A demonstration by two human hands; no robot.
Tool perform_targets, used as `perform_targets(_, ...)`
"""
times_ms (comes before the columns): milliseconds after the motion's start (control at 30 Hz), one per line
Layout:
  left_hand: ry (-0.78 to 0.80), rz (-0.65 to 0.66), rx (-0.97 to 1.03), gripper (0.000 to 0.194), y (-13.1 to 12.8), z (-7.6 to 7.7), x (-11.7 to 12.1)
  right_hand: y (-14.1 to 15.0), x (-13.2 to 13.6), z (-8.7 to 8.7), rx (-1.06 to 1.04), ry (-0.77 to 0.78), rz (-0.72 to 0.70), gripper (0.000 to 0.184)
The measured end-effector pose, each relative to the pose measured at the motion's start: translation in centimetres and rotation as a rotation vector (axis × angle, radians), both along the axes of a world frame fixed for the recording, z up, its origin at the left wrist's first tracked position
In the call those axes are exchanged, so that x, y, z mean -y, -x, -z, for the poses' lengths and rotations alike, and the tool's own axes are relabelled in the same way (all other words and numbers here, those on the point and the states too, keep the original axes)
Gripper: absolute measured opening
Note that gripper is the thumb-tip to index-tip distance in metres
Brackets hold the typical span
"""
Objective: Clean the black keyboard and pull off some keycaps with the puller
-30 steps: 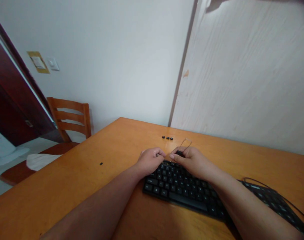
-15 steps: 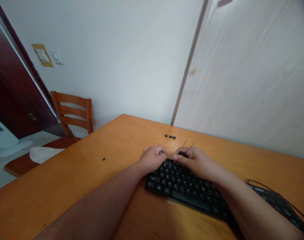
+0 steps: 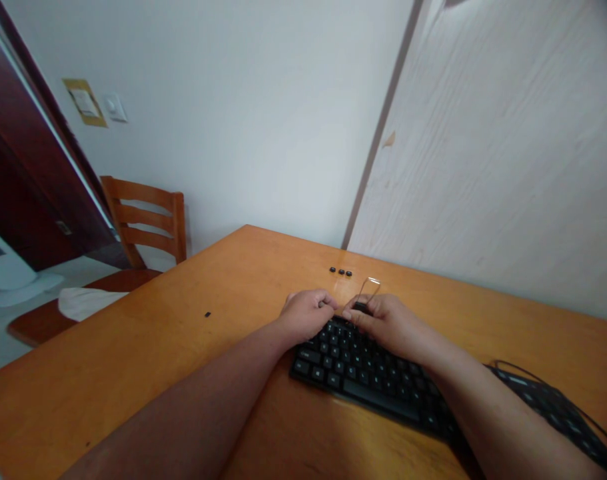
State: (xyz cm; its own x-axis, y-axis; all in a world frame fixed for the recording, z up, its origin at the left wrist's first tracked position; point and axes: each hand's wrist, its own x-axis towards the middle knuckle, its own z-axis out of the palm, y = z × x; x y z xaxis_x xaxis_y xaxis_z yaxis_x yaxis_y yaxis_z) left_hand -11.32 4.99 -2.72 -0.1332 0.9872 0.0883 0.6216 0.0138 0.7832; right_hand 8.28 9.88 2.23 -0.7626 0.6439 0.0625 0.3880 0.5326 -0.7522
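A black keyboard lies at a slant on the wooden table, its lettered keys facing up. My left hand rests over its far left corner with the fingers curled in. A small dark spot shows between those fingers; what it is I cannot make out. Pinched in my right hand is a wire keycap puller, its black middle between thumb and fingers and one wire loop pointing up. The puller's lower end is hidden at the keyboard's far edge. Both hands are close together, fingertips nearly meeting.
Behind the hands stand three small black keycaps in a row. One small black piece lies to the left on the table. A second keyboard with a cable is at the right. A wooden chair stands beyond the left edge.
The puller's upper loop has tilted slightly to the left, and my right hand has shifted a little with it. My left hand and the keyboard stay in place.
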Motion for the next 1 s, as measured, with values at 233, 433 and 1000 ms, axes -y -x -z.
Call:
perform_targets(233, -0.006, 0.0, -0.04, 0.024, 0.0, 0.0, 0.0, 0.1, 0.2, 0.2, 0.02, 0.059, 0.019, 0.029)
perform_targets(433, -0.006, -0.001, -0.056, 0.024, -0.1, -0.3, 0.1, 0.0, 0.0, 0.6, 0.016, 0.214, 0.085, 0.033)
perform_targets(1000, -0.054, 0.034, -0.046, 0.023, -0.3, -0.5, 0.3, 1.3, 0.4, 1.6, -0.095, -0.024, 0.34, 0.024)
